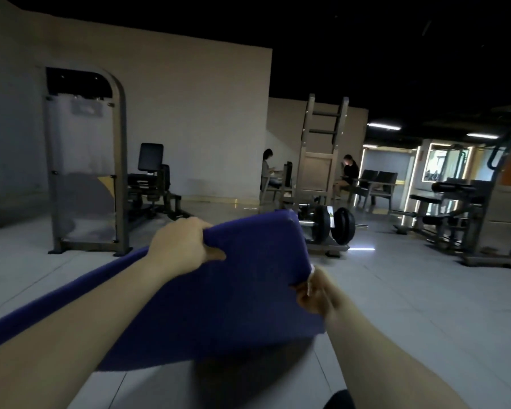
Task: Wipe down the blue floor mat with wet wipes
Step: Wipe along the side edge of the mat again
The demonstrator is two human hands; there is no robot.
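Blue mat raised at its far end, held in both of your grips above the tiled floor.
Your left grip is clenched on the mat's far left corner, fingers curled over the top edge and thumb pressed on the near face. Your right grip pinches the right edge just below the rounded corner; a pale scrap at those fingers is too blurred to name. The mat's long axis runs from the lower left of view, low near the floor, up and away to the lifted end, broad face tilted toward you. Both forearms reach forward, the left nearly straight. Black weight plates stand just beyond.
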